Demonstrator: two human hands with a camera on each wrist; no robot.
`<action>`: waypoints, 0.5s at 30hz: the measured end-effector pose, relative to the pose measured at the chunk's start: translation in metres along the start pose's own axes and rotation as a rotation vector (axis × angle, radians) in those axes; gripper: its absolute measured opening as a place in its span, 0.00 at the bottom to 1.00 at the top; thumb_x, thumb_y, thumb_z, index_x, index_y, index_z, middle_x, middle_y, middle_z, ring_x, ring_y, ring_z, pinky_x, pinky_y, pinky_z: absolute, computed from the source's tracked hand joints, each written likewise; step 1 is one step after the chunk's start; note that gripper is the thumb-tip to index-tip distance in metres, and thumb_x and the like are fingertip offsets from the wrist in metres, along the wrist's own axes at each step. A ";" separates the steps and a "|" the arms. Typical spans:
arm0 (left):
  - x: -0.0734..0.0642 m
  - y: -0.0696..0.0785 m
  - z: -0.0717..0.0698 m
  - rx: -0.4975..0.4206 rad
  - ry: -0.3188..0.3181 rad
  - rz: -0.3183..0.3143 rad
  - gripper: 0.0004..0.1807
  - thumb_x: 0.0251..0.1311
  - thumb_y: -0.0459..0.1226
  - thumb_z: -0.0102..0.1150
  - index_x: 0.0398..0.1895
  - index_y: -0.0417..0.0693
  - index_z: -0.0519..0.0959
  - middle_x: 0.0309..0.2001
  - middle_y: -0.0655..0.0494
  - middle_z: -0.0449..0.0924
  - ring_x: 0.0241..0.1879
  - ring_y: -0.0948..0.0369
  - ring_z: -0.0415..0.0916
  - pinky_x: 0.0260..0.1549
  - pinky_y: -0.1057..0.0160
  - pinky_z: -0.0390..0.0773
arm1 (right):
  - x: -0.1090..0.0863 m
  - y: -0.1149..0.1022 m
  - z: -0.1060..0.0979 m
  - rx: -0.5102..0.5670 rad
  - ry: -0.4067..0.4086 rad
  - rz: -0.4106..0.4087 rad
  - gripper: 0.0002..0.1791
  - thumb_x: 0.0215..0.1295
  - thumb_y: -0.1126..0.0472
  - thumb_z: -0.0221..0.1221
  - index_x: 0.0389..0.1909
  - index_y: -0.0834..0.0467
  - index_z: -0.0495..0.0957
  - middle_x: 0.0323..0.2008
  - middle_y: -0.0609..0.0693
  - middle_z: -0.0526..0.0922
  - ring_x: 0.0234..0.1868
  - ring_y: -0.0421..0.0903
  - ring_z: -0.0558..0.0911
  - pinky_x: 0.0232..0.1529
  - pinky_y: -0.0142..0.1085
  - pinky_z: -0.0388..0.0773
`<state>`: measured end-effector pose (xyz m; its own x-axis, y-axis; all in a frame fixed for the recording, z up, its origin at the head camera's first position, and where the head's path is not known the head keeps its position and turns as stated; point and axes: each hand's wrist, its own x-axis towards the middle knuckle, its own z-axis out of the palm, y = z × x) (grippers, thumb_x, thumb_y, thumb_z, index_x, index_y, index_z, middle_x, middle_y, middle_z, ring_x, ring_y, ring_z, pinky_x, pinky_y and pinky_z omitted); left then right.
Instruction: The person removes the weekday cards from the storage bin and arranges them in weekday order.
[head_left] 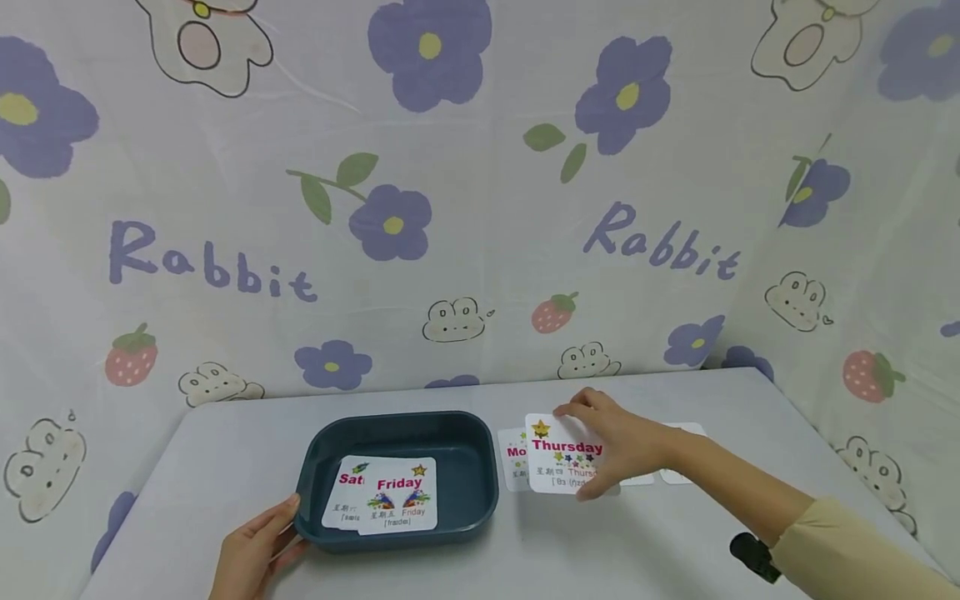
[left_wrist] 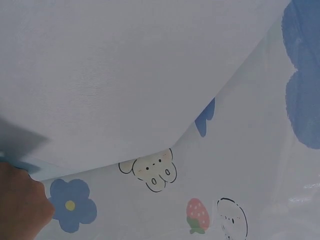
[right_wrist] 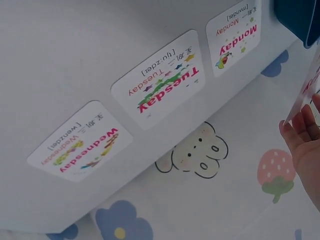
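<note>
In the head view my right hand (head_left: 626,437) holds the Thursday card (head_left: 547,475) between thumb and fingers, at its bottom and top edges. The card is above the table and overlaps the Monday card (head_left: 512,467) from this angle. My left hand (head_left: 255,546) grips the left end of a dark teal tray (head_left: 480,492). In the tray, the Friday card (head_left: 412,496) lies partly over the Saturday card (head_left: 341,500). The right wrist view shows the Tuesday card (right_wrist: 165,85) and the Wednesday card (right_wrist: 80,142) flat on the table.
A white-covered table (head_left: 570,558) meets a printed cloth backdrop (head_left: 480,208) at its far edge. Monday, Tuesday and Wednesday lie in a row to the right of the tray.
</note>
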<state>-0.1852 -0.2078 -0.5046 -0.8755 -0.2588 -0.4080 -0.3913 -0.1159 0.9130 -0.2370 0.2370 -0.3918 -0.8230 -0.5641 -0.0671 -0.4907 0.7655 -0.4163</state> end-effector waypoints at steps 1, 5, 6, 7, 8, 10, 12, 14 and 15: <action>0.000 0.000 0.000 0.000 -0.001 -0.001 0.42 0.52 0.53 0.63 0.62 0.32 0.65 0.59 0.42 0.68 0.39 0.64 0.79 0.43 0.55 0.79 | 0.000 0.000 0.001 0.005 -0.005 0.001 0.51 0.33 0.45 0.74 0.61 0.55 0.64 0.54 0.51 0.62 0.50 0.45 0.63 0.47 0.35 0.73; -0.001 0.000 0.000 0.003 -0.001 -0.001 0.42 0.52 0.53 0.62 0.62 0.32 0.65 0.60 0.42 0.67 0.39 0.65 0.78 0.43 0.55 0.79 | -0.001 -0.001 0.009 0.001 -0.016 0.003 0.51 0.33 0.43 0.73 0.62 0.55 0.63 0.55 0.51 0.61 0.49 0.45 0.64 0.46 0.35 0.74; -0.001 0.000 0.000 0.002 0.000 0.000 0.42 0.52 0.53 0.62 0.62 0.32 0.65 0.60 0.42 0.67 0.39 0.65 0.78 0.43 0.56 0.79 | -0.002 -0.001 0.011 0.000 -0.020 0.007 0.52 0.33 0.43 0.73 0.62 0.54 0.63 0.55 0.51 0.61 0.49 0.44 0.65 0.46 0.35 0.74; -0.001 -0.001 0.000 0.001 -0.001 0.002 0.42 0.52 0.53 0.62 0.62 0.32 0.65 0.60 0.42 0.67 0.39 0.66 0.78 0.42 0.56 0.79 | -0.002 -0.002 0.014 -0.004 -0.028 0.016 0.52 0.33 0.42 0.73 0.62 0.53 0.63 0.56 0.50 0.61 0.48 0.44 0.65 0.46 0.34 0.74; -0.001 -0.001 0.000 -0.003 0.002 0.003 0.42 0.52 0.52 0.63 0.62 0.32 0.65 0.59 0.43 0.69 0.38 0.66 0.78 0.42 0.56 0.80 | -0.003 -0.002 0.017 -0.010 -0.034 0.019 0.52 0.32 0.41 0.73 0.63 0.53 0.63 0.56 0.50 0.61 0.48 0.43 0.65 0.46 0.34 0.75; -0.001 -0.001 0.000 -0.011 0.006 0.004 0.42 0.51 0.52 0.63 0.62 0.32 0.65 0.55 0.47 0.74 0.37 0.67 0.78 0.41 0.56 0.80 | -0.004 -0.002 0.022 -0.015 -0.051 0.027 0.53 0.32 0.41 0.73 0.63 0.51 0.62 0.57 0.49 0.60 0.48 0.43 0.65 0.47 0.34 0.75; -0.001 -0.001 0.000 -0.016 0.011 0.004 0.42 0.51 0.52 0.64 0.61 0.32 0.65 0.53 0.49 0.76 0.37 0.67 0.78 0.41 0.56 0.80 | -0.005 -0.002 0.027 -0.018 -0.062 0.023 0.53 0.33 0.40 0.73 0.64 0.52 0.62 0.57 0.48 0.60 0.49 0.42 0.65 0.48 0.34 0.74; -0.001 0.000 0.000 -0.016 0.015 0.001 0.42 0.51 0.52 0.64 0.61 0.32 0.65 0.54 0.48 0.75 0.37 0.67 0.78 0.41 0.57 0.80 | -0.006 -0.001 0.031 -0.020 -0.072 0.015 0.53 0.33 0.40 0.73 0.64 0.51 0.62 0.57 0.48 0.60 0.50 0.42 0.64 0.49 0.34 0.74; -0.001 0.000 0.001 -0.013 0.016 -0.001 0.42 0.50 0.52 0.64 0.61 0.32 0.66 0.54 0.48 0.76 0.37 0.67 0.78 0.41 0.57 0.80 | -0.007 -0.001 0.033 -0.020 -0.075 0.014 0.53 0.33 0.40 0.73 0.64 0.51 0.61 0.57 0.48 0.60 0.50 0.42 0.64 0.49 0.34 0.74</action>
<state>-0.1847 -0.2070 -0.5038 -0.8705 -0.2740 -0.4089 -0.3881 -0.1289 0.9126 -0.2215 0.2300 -0.4205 -0.8064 -0.5744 -0.1408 -0.4856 0.7790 -0.3968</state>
